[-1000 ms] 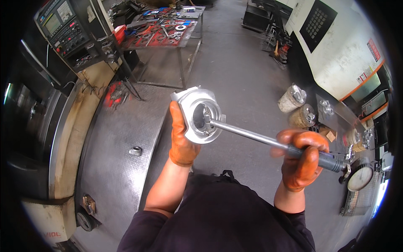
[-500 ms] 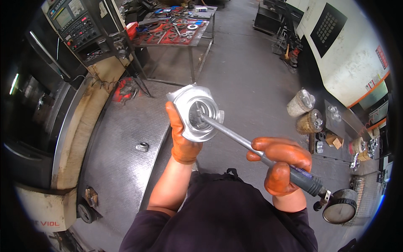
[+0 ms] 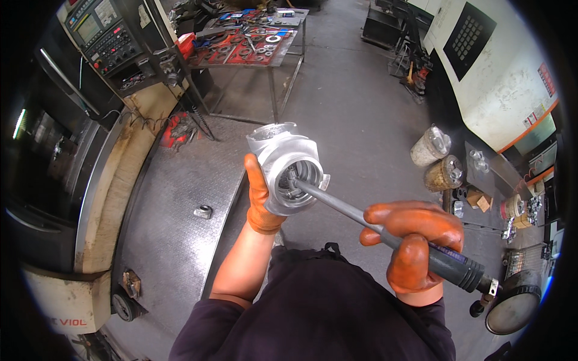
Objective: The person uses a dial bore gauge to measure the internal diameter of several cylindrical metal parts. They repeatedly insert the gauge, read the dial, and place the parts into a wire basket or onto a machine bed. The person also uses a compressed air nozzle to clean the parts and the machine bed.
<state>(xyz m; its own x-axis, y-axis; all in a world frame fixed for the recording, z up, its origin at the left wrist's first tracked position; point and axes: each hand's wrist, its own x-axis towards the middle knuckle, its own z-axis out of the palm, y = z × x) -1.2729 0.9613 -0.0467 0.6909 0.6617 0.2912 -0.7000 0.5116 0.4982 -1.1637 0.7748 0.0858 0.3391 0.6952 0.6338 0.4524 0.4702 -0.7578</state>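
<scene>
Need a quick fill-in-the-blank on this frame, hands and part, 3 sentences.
1. The left hand holds a cast metal housing up in the air, and both hands wear gloves coloured ____.
2. The right hand grips the dark handle of a long tool whose shaft tip sits ____ the housing's round bore.
3. A small metal part lies on the steel ____ plate below.

Missing words: orange; inside; floor

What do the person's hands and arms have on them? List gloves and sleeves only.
Both hands wear orange rubbery gloves: left hand, right hand. The gloves end at the wrists. The left forearm is bare below its glove. A dark sleeve, pushed up near the elbow, has an orange-brown cuff edge. No markings show on the gloves.
</scene>
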